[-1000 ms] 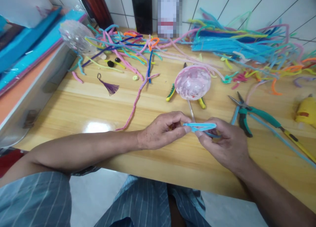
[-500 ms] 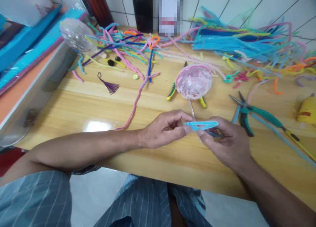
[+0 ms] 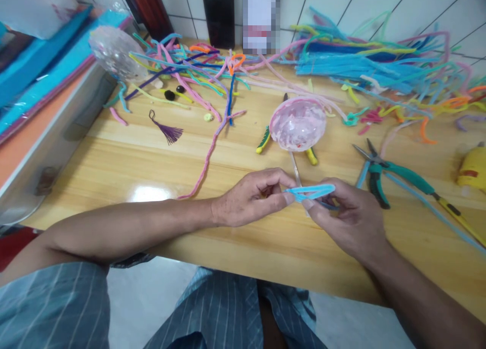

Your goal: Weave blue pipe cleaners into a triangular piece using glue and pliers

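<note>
A light blue pipe cleaner [image 3: 312, 191], bent into a narrow loop, is held between both hands just above the wooden table [image 3: 125, 161]. My left hand [image 3: 248, 198] pinches its left end with thumb and forefinger. My right hand [image 3: 347, 222] is closed on its right part, and the rest of the cleaner trails off to the right across the table. A thin metal rod lies just behind the loop, under a pink translucent ball [image 3: 298, 124].
Green-handled pliers [image 3: 383, 174] lie right of my hands, a yellow glue gun [image 3: 473, 169] at the far right. Heaps of coloured pipe cleaners [image 3: 364, 68] cover the back. A clear ball [image 3: 114, 52], a purple tassel [image 3: 169, 131] and stacked coloured sheets [image 3: 34, 80] are on the left.
Both hands keep their grip on the blue pipe cleaner. The loop has shifted very slightly up and to the right.
</note>
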### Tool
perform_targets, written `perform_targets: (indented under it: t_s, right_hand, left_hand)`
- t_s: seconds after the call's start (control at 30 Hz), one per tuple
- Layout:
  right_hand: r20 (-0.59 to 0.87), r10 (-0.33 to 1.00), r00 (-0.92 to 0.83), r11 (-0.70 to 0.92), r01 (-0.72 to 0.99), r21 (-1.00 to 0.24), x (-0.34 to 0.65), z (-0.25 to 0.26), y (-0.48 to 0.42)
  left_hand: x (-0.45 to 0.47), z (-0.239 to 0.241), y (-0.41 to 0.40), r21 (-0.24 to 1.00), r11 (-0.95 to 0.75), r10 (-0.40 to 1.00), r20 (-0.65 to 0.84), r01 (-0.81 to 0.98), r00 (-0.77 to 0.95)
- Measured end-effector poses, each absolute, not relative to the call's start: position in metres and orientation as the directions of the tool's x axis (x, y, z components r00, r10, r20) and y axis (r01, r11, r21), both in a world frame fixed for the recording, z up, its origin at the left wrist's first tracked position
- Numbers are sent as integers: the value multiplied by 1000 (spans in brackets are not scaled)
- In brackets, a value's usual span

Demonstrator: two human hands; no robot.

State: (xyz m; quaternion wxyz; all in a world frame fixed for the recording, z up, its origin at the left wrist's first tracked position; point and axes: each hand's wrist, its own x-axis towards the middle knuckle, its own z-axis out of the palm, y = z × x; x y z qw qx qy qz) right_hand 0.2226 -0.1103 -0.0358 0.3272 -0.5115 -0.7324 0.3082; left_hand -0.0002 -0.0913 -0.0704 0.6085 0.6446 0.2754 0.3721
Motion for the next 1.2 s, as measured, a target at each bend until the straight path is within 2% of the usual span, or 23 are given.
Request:
perform_targets:
  t_s: [1.2]
  right_hand:
    - [55, 959, -279, 201, 528, -826, 220, -29, -109]
  left_hand:
    - [-2, -74, -91, 969, -233, 776, 235, -80, 585]
